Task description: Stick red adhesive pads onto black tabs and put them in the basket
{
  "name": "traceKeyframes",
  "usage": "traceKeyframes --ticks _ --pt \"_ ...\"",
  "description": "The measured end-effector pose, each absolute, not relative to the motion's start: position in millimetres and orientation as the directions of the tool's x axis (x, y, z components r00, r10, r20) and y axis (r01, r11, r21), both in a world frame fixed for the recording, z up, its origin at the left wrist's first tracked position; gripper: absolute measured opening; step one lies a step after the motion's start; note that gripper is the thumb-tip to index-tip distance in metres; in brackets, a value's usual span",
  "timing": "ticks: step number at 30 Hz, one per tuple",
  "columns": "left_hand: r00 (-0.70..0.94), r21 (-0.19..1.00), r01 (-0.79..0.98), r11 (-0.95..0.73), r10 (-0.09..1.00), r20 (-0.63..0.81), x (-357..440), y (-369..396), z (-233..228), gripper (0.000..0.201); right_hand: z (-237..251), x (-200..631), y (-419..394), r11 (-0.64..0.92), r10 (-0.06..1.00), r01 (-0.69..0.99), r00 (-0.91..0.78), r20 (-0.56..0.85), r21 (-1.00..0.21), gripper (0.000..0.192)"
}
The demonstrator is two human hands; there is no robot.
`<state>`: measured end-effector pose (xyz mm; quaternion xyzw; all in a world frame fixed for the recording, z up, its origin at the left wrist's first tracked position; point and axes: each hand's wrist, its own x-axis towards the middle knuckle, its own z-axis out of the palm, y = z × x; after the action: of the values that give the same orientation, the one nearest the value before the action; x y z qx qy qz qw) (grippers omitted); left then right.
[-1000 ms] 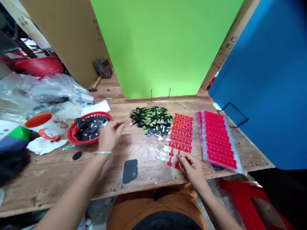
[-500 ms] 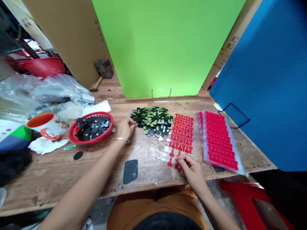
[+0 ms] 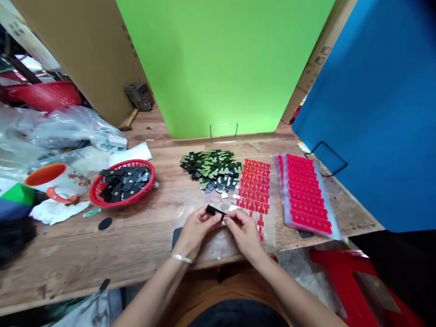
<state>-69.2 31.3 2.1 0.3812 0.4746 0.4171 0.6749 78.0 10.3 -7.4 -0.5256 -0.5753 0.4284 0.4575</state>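
Near the front edge of the table my two hands meet over a small black flat piece (image 3: 214,210). My left hand (image 3: 195,229) pinches it between thumb and fingers. At its right end my right hand (image 3: 245,231) has its thumb and fingertips closed; whether a sticker is also between them I cannot make out. Behind them lies a heap of black and olive-green flat pieces (image 3: 213,168). A clear sheet of red T-shaped stickers (image 3: 254,184) lies to its right, partly covered by my right hand.
A red basket (image 3: 122,203) of black pieces stands left, beside an orange-lined mug (image 3: 61,179) and crumpled tissue (image 3: 57,211). Stacked red sticker sheets (image 3: 308,195) lie right. Green (image 3: 221,68) and blue (image 3: 374,113) boards stand behind. A dark patch (image 3: 176,237) shows beside my left wrist.
My left hand has come from the left side of the heap to the front, now with a black flat piece. My right hand has left the sticker sheet and moved left to meet it.
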Motion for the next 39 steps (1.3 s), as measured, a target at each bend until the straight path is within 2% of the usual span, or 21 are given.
traceKeyframes --ticks 2,3,5,7,10,12,16,20,23,26,29,31,34,36,39 --pt "0.145 0.982 0.028 0.189 0.971 -0.191 -74 24 -2 0.025 -9 81 10 0.165 0.986 0.345 -0.076 0.148 -0.924 0.011" --pt "0.126 0.981 0.174 0.082 0.986 -0.105 -77 22 -4 0.025 -10 83 9 0.213 0.977 0.418 -0.108 0.184 -0.883 0.011" --pt "0.163 0.884 0.450 -0.126 0.985 0.057 -84 17 -7 0.019 -12 86 7 0.307 0.951 0.546 -0.191 0.242 -0.780 0.011" --pt "0.258 0.729 0.626 -0.277 0.956 0.141 -88 14 -10 0.015 -14 86 5 0.371 0.929 0.631 -0.248 0.276 -0.681 0.013" --pt "0.325 0.583 0.721 -0.374 0.926 0.192 -89 10 -14 0.017 -15 84 2 0.411 0.910 0.704 -0.273 0.313 -0.579 0.022" --pt "0.321 0.540 0.746 -0.390 0.921 0.221 -87 9 -17 0.017 -16 84 0 0.445 0.892 0.725 -0.306 0.333 -0.526 0.028" --pt "0.312 0.502 0.772 -0.390 0.920 0.237 -86 7 -21 0.017 -21 84 -2 0.499 0.862 0.742 -0.372 0.343 -0.447 0.029" --pt "0.312 0.507 0.766 -0.395 0.918 0.244 -87 6 -22 0.016 -28 84 -4 0.503 0.858 0.754 -0.375 0.352 -0.423 0.030" --pt "0.318 0.507 0.766 -0.395 0.918 0.235 -87 5 -22 0.017 -28 82 -7 0.496 0.862 0.744 -0.358 0.359 -0.448 0.030" --pt "0.305 0.548 0.756 -0.358 0.933 0.190 -86 7 -19 0.017 -23 87 -5 0.456 0.887 0.706 -0.313 0.338 -0.542 0.028" --pt "0.205 0.671 0.703 -0.235 0.971 0.125 -84 11 -13 0.014 -20 102 9 0.346 0.934 0.656 -0.174 0.311 -0.671 0.023" --pt "0.114 0.804 0.586 -0.099 0.993 0.040 -80 15 -9 0.015 -20 115 25 0.253 0.956 0.646 -0.053 0.288 -0.720 0.018" --pt "0.089 0.967 0.209 0.148 0.982 -0.169 -68 24 -4 0.019 -22 128 51 0.174 0.969 0.687 0.006 0.246 -0.706 0.013" --pt "0.121 0.956 -0.015 0.291 0.950 -0.288 -58 29 -2 0.025 -22 130 64 0.152 0.977 0.729 -0.008 0.213 -0.667 0.012" --pt "0.134 0.908 -0.133 0.397 0.915 -0.381 -45 35 -2 0.031 -21 125 75 0.103 0.989 0.800 -0.020 0.145 -0.591 0.010"
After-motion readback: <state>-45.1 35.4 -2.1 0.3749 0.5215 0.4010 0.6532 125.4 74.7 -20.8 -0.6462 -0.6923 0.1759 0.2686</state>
